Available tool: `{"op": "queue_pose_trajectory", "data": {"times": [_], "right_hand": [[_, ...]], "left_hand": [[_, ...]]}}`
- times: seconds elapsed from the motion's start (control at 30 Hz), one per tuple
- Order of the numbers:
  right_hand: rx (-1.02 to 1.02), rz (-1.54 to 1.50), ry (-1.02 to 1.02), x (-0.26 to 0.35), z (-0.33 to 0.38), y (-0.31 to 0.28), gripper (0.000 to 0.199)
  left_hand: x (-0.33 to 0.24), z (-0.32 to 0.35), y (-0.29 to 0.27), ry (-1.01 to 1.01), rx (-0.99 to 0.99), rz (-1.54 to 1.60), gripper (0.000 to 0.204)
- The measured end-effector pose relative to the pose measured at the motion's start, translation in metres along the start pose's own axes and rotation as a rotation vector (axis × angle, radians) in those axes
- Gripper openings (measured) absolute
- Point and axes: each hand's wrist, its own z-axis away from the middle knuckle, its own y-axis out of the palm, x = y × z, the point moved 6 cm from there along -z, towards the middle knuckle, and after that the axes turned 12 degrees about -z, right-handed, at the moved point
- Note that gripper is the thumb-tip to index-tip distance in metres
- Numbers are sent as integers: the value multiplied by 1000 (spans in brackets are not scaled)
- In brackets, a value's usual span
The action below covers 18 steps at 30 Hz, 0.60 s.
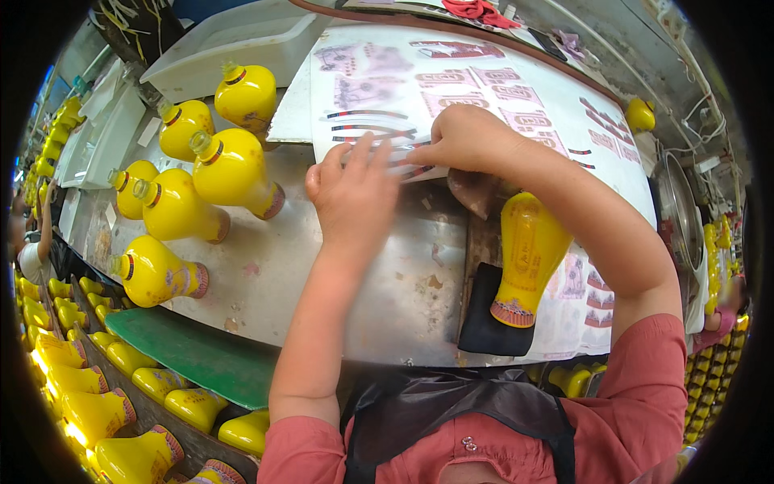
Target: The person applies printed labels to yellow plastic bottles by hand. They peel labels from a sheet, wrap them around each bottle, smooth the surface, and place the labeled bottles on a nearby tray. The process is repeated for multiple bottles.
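Head view: hands [359, 194] at flat sheet [476, 81] near glossy vase [526, 254]

A person's left hand [359, 185] and right hand [472, 139] work side by side over a printed sheet [484, 89], yellow bottles [231, 169] clustered left.

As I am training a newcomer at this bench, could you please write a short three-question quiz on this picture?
1. Multiple choice: what lies under the patterned end of the yellow bottle nearest the right hand?
A) green board
B) black pad
C) white tray
2. True or false: the left hand is wrapped around a bottle's neck.
3. Count: how many yellow bottles are on the metal table, left of both hands?

Key:
1. B, the black pad.
2. False; the left hand is at the printed sheet's near edge.
3. Six.
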Motion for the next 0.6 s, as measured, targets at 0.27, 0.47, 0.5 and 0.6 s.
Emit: {"op": "queue_pose_trajectory", "data": {"times": [0.27,0.47,0.5,0.6], "right_hand": [[-184,-52,-381,7,0,-18,30],[-130,171,-369,7,-8,3,37],[-120,185,-369,6,-9,3,38],[-127,198,-406,5,-12,-1,39]], "left_hand": [[-1,-7,2,7,17,-1,44],[-1,-7,5,25,33,3,44],[0,-7,4,27,34,7,44],[1,-6,4,37,44,17,44]]}}
